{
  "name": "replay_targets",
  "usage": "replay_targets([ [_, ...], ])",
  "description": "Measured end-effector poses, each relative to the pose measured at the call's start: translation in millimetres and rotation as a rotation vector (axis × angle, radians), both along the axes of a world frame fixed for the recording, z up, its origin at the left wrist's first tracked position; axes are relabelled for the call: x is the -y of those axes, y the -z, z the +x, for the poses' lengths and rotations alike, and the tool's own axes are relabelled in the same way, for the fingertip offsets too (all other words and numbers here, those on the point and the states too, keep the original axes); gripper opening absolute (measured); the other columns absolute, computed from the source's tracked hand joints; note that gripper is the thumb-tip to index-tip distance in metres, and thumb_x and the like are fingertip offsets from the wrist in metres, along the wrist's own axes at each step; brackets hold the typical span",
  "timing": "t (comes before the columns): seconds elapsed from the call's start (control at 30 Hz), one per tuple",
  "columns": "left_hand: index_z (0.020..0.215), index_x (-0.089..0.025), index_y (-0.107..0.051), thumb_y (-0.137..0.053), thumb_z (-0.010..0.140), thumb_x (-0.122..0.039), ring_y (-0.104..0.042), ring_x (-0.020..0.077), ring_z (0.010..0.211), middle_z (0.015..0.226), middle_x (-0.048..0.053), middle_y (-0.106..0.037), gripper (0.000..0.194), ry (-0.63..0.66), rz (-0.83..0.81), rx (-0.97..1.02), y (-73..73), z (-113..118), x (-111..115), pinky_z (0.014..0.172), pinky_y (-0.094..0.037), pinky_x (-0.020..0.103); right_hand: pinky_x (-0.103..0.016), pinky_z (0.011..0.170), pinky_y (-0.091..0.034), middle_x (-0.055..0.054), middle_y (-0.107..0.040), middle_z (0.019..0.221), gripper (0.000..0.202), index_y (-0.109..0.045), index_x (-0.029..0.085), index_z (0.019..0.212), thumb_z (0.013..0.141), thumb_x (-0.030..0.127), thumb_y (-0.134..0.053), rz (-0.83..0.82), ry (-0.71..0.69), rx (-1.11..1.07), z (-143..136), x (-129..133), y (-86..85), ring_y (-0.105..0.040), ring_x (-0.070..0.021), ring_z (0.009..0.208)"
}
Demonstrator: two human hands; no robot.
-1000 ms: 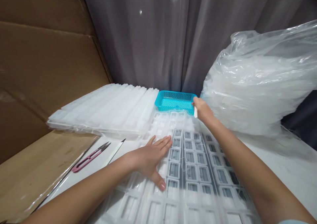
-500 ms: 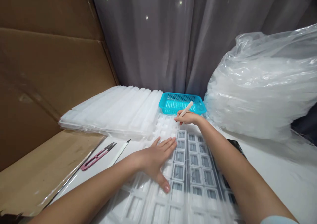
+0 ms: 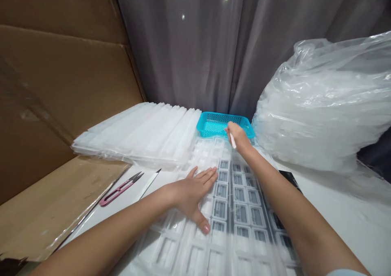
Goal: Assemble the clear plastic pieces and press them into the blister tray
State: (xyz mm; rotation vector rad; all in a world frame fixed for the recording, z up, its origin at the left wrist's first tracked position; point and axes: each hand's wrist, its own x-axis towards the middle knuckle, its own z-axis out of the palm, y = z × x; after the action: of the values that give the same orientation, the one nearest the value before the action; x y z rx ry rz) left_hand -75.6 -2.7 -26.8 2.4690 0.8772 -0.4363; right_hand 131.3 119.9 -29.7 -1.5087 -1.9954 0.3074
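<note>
My left hand [image 3: 194, 196] lies flat with fingers spread on a translucent plastic tray sheet [image 3: 192, 253] moulded into rows of rectangular pockets. Several pockets in the middle columns hold small grey pieces [image 3: 220, 190]. At the far end of the sheet, my right hand [image 3: 238, 137] is closed around a slim white pen-shaped tool [image 3: 233, 141]; its tip is hidden by the fingers. That hand is over the near right edge of a turquoise perforated basket [image 3: 210, 135].
Pink thread snips [image 3: 120, 189] and a slim white tool with a dark pointed tip [image 3: 149, 183] lie at left. Stacked translucent trays [image 3: 143, 133] stand behind them, near a cardboard box [image 3: 61, 80]. A full clear plastic bag [image 3: 324, 109] sits at right, before a grey curtain [image 3: 189, 56].
My right hand has moved slightly right and away from me, from the sheet's far end to the basket's edge, turning the white tool downward. My left hand stays in place.
</note>
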Motion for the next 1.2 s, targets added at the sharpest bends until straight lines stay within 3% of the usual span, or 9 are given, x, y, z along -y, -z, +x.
replay_targets([
  [0.1,0.147,-0.008,0.007,-0.067,0.057,-0.075,0.008,0.0375,0.139,0.149,0.020,0.014,0.134,0.007,0.001,0.023,2.1,-1.3,-0.5,0.107,0.009,0.061,-0.032,0.072,-0.037,-0.015,-0.054,0.101,0.016,-0.046,0.017,0.093,0.093,0.020,-0.030,0.047,0.173,0.006,31.4,2.2,-15.5,-0.049,-0.0260,0.099],
  [0.17,0.147,-0.009,0.005,-0.067,0.057,-0.076,0.007,0.0385,0.139,0.149,0.020,0.013,0.134,0.013,-0.001,0.042,3.5,-2.0,-1.0,0.107,0.009,0.062,-0.033,0.069,-0.037,-0.014,-0.057,0.090,0.009,-0.049,0.017,0.089,0.089,0.019,-0.040,-0.023,0.205,0.036,51.2,5.1,-24.1,-0.053,-0.0271,0.093],
  [0.23,0.148,-0.009,0.004,-0.067,0.055,-0.077,0.007,0.0390,0.139,0.149,0.021,0.012,0.135,0.015,-0.001,0.051,4.7,-2.3,-1.5,0.108,0.008,0.062,-0.031,0.065,-0.038,-0.010,-0.058,0.076,0.006,-0.051,0.019,0.076,0.081,0.017,-0.054,-0.132,0.152,0.071,59.7,9.8,-29.0,-0.057,-0.0256,0.084],
  [0.33,0.148,-0.009,0.004,-0.066,0.055,-0.078,0.007,0.0398,0.138,0.149,0.021,0.012,0.135,0.015,0.008,0.063,5.7,-2.5,-2.0,0.107,0.008,0.063,-0.027,0.062,-0.040,-0.005,-0.060,0.068,0.020,-0.049,0.020,0.062,0.074,0.022,-0.065,-0.283,-0.046,0.087,44.4,18.9,-26.8,-0.060,-0.0209,0.075],
  [0.43,0.148,-0.010,0.004,-0.066,0.054,-0.079,0.006,0.0415,0.138,0.150,0.022,0.011,0.135,0.012,0.006,0.079,5.9,-2.8,-2.3,0.107,0.008,0.063,-0.023,0.058,-0.042,-0.001,-0.064,0.067,0.023,-0.051,0.020,0.064,0.081,0.034,-0.060,-0.414,-0.274,0.049,11.3,26.1,-15.5,-0.061,-0.0158,0.067],
  [0.53,0.148,-0.010,0.004,-0.067,0.054,-0.078,0.005,0.0423,0.138,0.150,0.021,0.010,0.135,0.010,-0.004,0.077,6.0,-3.0,-2.4,0.107,0.007,0.064,-0.022,0.055,-0.042,0.001,-0.062,0.060,0.025,-0.048,0.019,0.064,0.083,0.034,-0.057,-0.489,-0.392,0.008,-11.2,27.6,-3.2,-0.059,-0.0132,0.060],
  [0.93,0.148,-0.010,0.003,-0.067,0.055,-0.076,0.006,0.0403,0.139,0.150,0.020,0.012,0.134,0.017,0.005,0.070,8.3,-3.3,-2.8,0.108,0.008,0.063,-0.022,0.055,-0.042,0.002,-0.059,0.057,0.025,-0.044,0.020,0.065,0.083,0.033,-0.054,-0.488,-0.429,-0.054,-8.9,23.3,7.6,-0.058,-0.0130,0.057],
  [1.2,0.148,-0.010,0.002,-0.068,0.055,-0.076,0.006,0.0410,0.138,0.150,0.022,0.011,0.134,0.010,-0.007,0.096,8.0,-3.0,-2.6,0.107,0.009,0.062,-0.022,0.059,-0.037,-0.001,-0.061,0.071,0.024,-0.046,0.019,0.064,0.082,0.028,-0.058,-0.314,-0.367,0.111,-18.4,27.1,12.1,-0.056,-0.0136,0.067],
])
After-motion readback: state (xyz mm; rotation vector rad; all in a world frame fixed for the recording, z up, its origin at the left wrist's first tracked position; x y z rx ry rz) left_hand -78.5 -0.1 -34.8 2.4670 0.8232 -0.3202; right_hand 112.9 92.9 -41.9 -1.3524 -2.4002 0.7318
